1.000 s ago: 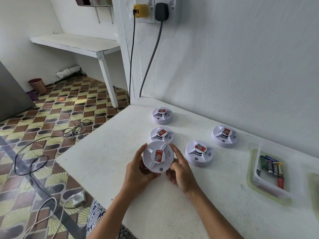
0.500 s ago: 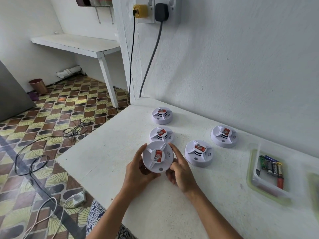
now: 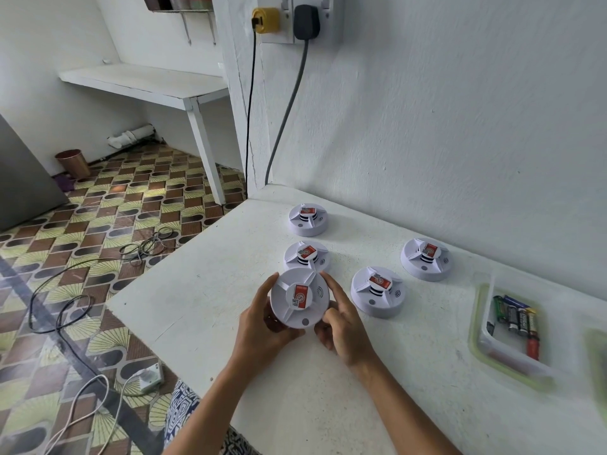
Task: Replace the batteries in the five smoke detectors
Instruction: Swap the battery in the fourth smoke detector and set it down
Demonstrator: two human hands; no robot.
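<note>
Apparently barely begun, the job has both hands, left hand and right hand, with fingers clasping one closed smoke detector above the tabletop, four others untouched, batteries waiting.

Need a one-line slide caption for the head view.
Both hands hold one smoke detector; four more sit on the table, batteries boxed right.

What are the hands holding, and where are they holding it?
A round white smoke detector, held by its outer rim: the left hand cups its left side, the right hand grips its right edge.
</note>
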